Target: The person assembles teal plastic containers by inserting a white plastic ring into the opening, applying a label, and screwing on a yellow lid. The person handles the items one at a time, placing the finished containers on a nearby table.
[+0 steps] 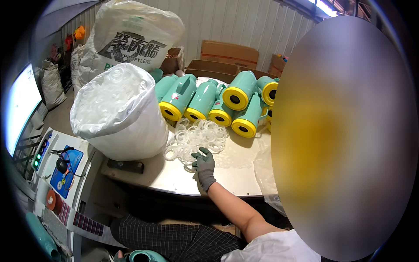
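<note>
My right hand (pixel 204 163), in a grey glove, is over the table's near edge. Its fingers are apart, at the near side of a loose heap of translucent plastic rings (pixel 198 135). At the bottom edge of the picture, only a small part of my left hand (pixel 120 256) shows, with a bare fingertip and some dark glove. It is at the side of a teal thermos jug (pixel 152 255) with its round mouth upward, and seems to grip it; the rest of the hand is cut off. Behind the rings lie several teal thermos jugs (pixel 200 98) with yellow bases facing me.
A white sack (pixel 144 131) full of similar rings stands left on the table (pixel 231 181). Behind it is a large printed sack (pixel 131 26). Cardboard boxes (pixel 229 52) line the wall. Left are a control panel (pixel 43 150), a bright screen (pixel 22 105) and a tape roll (pixel 53 200). A blurred patch hides the right side.
</note>
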{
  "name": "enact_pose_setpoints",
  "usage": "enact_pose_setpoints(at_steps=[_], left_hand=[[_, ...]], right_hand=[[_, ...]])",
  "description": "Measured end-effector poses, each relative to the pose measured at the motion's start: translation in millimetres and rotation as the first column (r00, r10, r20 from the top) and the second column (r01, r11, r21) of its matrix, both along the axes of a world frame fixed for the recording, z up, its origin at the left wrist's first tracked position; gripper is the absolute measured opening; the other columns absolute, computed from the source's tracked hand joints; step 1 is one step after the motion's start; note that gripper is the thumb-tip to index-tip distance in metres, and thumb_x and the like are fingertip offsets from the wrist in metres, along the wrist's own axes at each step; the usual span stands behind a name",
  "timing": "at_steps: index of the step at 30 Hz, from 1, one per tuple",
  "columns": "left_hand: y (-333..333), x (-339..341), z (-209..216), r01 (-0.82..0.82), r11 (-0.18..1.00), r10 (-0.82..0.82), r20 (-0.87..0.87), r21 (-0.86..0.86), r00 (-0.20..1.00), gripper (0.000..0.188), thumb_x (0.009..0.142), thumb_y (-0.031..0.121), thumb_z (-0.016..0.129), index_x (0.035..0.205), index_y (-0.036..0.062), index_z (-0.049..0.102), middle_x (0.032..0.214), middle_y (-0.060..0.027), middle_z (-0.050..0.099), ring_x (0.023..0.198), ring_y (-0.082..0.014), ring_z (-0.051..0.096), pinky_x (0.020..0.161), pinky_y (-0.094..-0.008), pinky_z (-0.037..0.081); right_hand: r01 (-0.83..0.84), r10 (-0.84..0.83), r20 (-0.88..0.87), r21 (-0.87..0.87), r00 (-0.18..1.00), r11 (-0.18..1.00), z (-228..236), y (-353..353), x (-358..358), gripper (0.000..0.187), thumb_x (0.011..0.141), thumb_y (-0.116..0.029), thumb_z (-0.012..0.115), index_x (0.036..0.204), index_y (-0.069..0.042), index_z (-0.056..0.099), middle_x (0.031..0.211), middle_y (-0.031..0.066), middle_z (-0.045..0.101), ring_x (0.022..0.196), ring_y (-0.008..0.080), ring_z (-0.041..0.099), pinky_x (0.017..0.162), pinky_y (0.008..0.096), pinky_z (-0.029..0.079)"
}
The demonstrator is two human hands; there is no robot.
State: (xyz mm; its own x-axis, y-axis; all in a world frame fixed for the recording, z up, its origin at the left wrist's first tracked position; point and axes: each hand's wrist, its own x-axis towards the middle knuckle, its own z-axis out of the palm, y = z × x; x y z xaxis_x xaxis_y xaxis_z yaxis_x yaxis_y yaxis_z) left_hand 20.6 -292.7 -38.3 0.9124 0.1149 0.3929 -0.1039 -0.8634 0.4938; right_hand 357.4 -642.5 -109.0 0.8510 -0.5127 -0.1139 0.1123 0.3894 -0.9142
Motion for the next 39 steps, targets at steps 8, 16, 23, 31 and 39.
enact_pose_setpoints(at_steps=[8,16,23,31,39], left_hand=[[-22.4,-0.5,2.6,-0.042,0.990,0.059,0.124,-0.137,0.990,0.109,0.068,0.043,0.099,0.148,-0.0069,0.044,0.136,-0.0255,0.051,0.117,-0.0426,0.056,0.099,-0.0516,0.051],[-9.8,-18.1,15.5,0.071,0.988,-0.085,0.098,0.139,0.992,0.057,0.065,0.026,0.090,0.114,0.0085,0.066,0.110,-0.0134,0.066,0.104,-0.0391,0.063,0.089,-0.0512,0.053],[5.7,-24.4,32.5,0.058,0.998,-0.057,0.036,-0.035,0.998,0.048,0.065,0.022,0.092,0.107,0.0128,0.069,0.116,-0.0123,0.065,0.105,-0.0371,0.067,0.086,-0.0475,0.058],[-0.6,-24.1,53.1,-0.015,0.982,0.011,0.020,0.190,1.000,0.039,0.067,0.043,0.091,0.073,0.0120,0.068,0.095,-0.0066,0.065,0.086,-0.0295,0.062,0.074,-0.0442,0.052],[2.6,-17.4,87.2,-0.107,0.944,0.188,-0.243,0.311,0.952,0.031,0.077,0.025,0.078,0.103,0.0091,0.073,0.095,-0.0066,0.063,0.089,-0.0280,0.062,0.083,-0.0441,0.050]], right_hand=[[-0.954,0.924,0.283,0.229,0.257,0.195,19.9,98.1,-85.1,0.034,0.097,-0.018,0.066,0.127,-0.001,0.064,0.092,0.0062,0.069,0.067,0.0100,0.061,0.050,0.0239,0.050],[-0.803,0.985,0.029,-0.575,0.172,0.157,57.8,181.0,-201.0,0.053,0.090,-0.024,0.079,0.136,-0.003,0.062,0.117,0.0149,0.071,0.105,0.0233,0.070,0.093,0.0354,0.058],[-0.282,0.989,-0.047,-0.956,-0.143,-0.086,90.4,174.7,-186.2,0.061,0.086,-0.044,0.083,0.135,-0.013,0.063,0.118,0.0098,0.067,0.104,0.0277,0.067,0.095,0.0427,0.052],[-0.245,0.939,-0.168,-0.938,-0.301,-0.246,101.7,187.6,-200.3,0.040,0.083,-0.043,0.082,0.107,-0.013,0.072,0.107,0.0051,0.062,0.092,0.0234,0.062,0.077,0.0403,0.049],[-0.131,0.985,-0.068,-0.987,-0.160,-0.090,86.6,203.8,-214.7,0.038,0.074,-0.030,0.088,0.101,-0.010,0.069,0.101,0.0084,0.064,0.081,0.0255,0.061,0.069,0.0412,0.047]])
